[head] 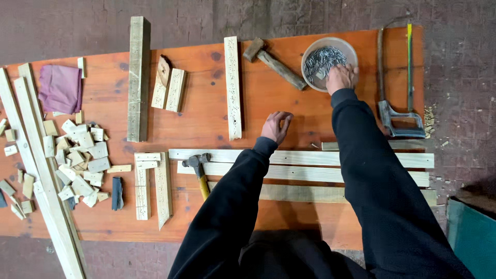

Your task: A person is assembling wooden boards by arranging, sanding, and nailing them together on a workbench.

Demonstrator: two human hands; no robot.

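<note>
My right hand point(341, 77) reaches into a round clear bowl of nails point(323, 61) at the far right of the orange wooden board point(206, 217), fingers curled among the nails. My left hand point(276, 125) hovers over the bare board near the middle, fingers loosely curled, holding nothing I can see. Just below it lie three long pale wood slats point(305, 157) side by side. A claw hammer point(199, 170) with a yellow handle rests on the slats' left ends.
A wooden-handled mallet point(274, 63) lies left of the bowl. A hacksaw point(395, 88) lies at the right edge. Upright slats point(232, 88), a thick beam point(138, 77), a purple cloth point(61, 88) and a pile of small wood offcuts point(77, 160) fill the left.
</note>
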